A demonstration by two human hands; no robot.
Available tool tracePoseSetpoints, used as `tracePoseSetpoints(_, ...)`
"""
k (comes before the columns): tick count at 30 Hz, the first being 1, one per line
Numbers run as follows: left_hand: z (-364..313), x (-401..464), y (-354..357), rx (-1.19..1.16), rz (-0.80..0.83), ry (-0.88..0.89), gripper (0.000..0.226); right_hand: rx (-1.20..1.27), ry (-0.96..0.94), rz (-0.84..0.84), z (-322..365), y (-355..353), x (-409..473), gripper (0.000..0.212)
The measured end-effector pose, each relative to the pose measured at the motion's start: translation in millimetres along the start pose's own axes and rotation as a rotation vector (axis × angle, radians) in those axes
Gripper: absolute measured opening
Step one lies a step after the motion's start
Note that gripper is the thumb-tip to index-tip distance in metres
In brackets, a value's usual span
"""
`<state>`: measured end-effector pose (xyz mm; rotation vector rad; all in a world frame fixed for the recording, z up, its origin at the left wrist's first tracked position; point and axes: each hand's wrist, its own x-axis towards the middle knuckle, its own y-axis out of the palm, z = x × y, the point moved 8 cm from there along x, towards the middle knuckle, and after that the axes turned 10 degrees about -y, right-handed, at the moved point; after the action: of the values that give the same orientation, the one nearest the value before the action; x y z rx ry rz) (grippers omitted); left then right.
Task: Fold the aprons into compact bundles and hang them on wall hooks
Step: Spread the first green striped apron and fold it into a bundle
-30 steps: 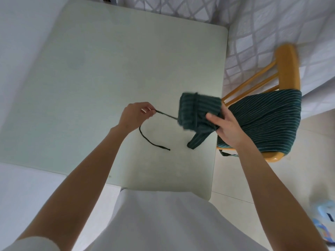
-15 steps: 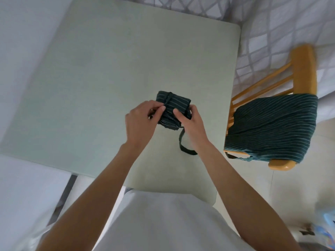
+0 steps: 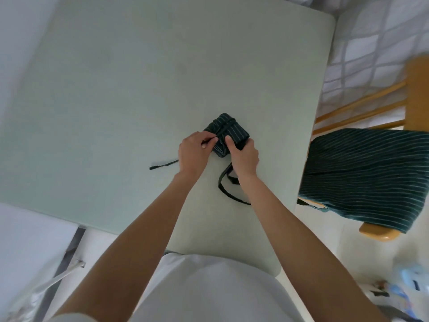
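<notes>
From the head camera, a folded apron point(image 3: 226, 132), dark green with thin pale stripes, lies as a small bundle on the pale green table point(image 3: 130, 94), toward its right half. A dark strap point(image 3: 224, 129) runs across the top of the bundle. The left hand point(image 3: 193, 154) sits at the bundle's left edge, thumb and forefinger pinching the strap where it leaves the cloth; the loose strap end point(image 3: 162, 164) trails out on the table to the left of that hand. The right hand point(image 3: 243, 156) grips the near right side of the bundle, thumb on top and fingers curled round its edge. A strap loop point(image 3: 224, 188) lies on the table under the right wrist. To the right of the table, a second apron point(image 3: 366, 175) of the same striped cloth is draped over the seat of a wooden chair point(image 3: 416, 89). A white shirt point(image 3: 209, 291) fills the bottom of the view.
</notes>
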<state>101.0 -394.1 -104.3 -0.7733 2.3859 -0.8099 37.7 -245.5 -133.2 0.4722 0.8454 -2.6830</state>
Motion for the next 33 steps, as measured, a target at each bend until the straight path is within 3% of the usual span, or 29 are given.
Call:
tracePoseSetpoints(3,-1,4,17,-0.031,0.069,0.066,0.02,-0.405,-0.496,-0.18,42,-26,1,0.048)
tracePoseSetpoints(4,-2,6,19,-0.015,0.071,0.09,0.02,-0.442,-0.678,-0.178,60,-27,-3,0.043)
tracePoseSetpoints(6,-7,12,20,-0.005,0.062,0.113,0.019,-0.473,-0.914,-0.013,79,-14,-1,0.031)
tracePoseSetpoints(9,-16,20,18,0.001,0.075,0.139,0.016,-0.546,-0.906,0.28,82,7,15,0.019)
tracePoseSetpoints(13,-5,23,9,-0.013,0.064,0.084,0.012,-0.801,-0.963,0.262,85,11,32,0.012)
tracePoseSetpoints(15,7,21,-7,0.056,-0.075,0.096,0.01,-0.862,-1.068,0.277,86,17,31,0.004)
tracePoseSetpoints(18,5,8,-20,0.222,-0.319,0.288,0.005,-0.934,-1.211,0.365,86,30,24,0.018)
tracePoseSetpoints(20,-2,2,-1,0.253,-0.186,0.329,0.009,-0.977,-1.296,0.419,89,36,17,0.026)
tracePoseSetpoints(22,4,3,25,0.306,0.058,0.152,0.025,-1.06,-1.358,0.484,90,42,10,0.025)
tracePoseSetpoints(24,11,6,39,0.396,0.165,0.012,0.031,-1.152,-1.363,0.544,86,49,5,0.021)
tracePoseSetpoints(29,8,15,37,0.571,0.168,0.044,0.017,-1.126,-1.192,0.593,81,60,15,0.027)
tracePoseSetpoints(33,4,22,23,0.553,0.114,0.091,0.024,-1.086,-1.104,0.564,80,59,24,0.02)
